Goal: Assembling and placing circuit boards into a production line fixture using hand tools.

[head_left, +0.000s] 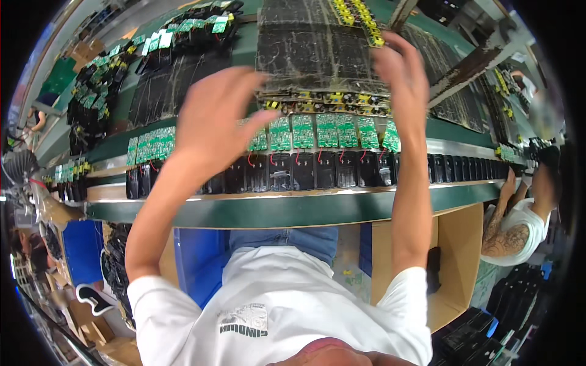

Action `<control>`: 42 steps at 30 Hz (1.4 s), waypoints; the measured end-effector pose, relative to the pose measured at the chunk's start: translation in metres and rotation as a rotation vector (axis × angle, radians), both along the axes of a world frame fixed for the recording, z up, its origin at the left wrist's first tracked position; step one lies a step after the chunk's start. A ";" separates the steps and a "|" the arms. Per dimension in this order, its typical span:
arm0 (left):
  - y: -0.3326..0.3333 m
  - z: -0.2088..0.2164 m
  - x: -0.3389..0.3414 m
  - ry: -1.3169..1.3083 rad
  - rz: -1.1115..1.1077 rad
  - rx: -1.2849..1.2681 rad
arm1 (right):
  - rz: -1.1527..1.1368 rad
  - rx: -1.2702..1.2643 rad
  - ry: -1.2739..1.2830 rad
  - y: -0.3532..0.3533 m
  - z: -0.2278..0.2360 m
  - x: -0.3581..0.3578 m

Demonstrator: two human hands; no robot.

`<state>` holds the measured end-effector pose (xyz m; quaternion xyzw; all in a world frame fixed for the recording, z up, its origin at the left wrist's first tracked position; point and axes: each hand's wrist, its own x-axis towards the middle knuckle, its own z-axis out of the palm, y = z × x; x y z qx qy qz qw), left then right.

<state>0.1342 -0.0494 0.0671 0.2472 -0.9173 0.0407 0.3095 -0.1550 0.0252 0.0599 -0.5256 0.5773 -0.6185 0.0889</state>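
Note:
My left hand (213, 116), smeared by motion, hovers over the left part of the row with its thumb and fingers apart. Farther off on the right is my right hand (403, 70), partly blurred. Its fingers are spread beside the near end of a line of yellow-and-black electronic parts (357, 18); whether they touch it I cannot tell. Between my arms stand green circuit boards (303, 131), side by side and joined by red wires to black plastic housings (303, 172). Behind these boards lies another strip of boards with yellow parts (336, 99), along the near edge of a worn black mat (305, 58).
A rusty metal post (470, 70) slants across the right side. More boards and housings (183, 33) are heaped at the far left. Below the green bench edge (262, 210) are a blue bin (198, 268) and a cardboard box (461, 262). Another person (519, 226) sits at the right.

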 end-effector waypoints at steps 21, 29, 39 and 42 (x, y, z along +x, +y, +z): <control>0.000 -0.090 0.221 0.269 0.715 0.517 | 0.252 0.595 0.760 0.057 -0.059 -0.041; 0.015 -0.091 0.217 0.162 0.732 0.395 | 0.353 0.398 1.013 0.037 -0.060 -0.009; 0.011 -0.094 0.217 0.177 0.731 0.348 | 0.349 0.430 0.929 0.040 -0.062 -0.003; 0.005 -0.088 0.221 0.228 0.699 0.404 | 0.290 0.460 0.930 0.044 -0.049 0.000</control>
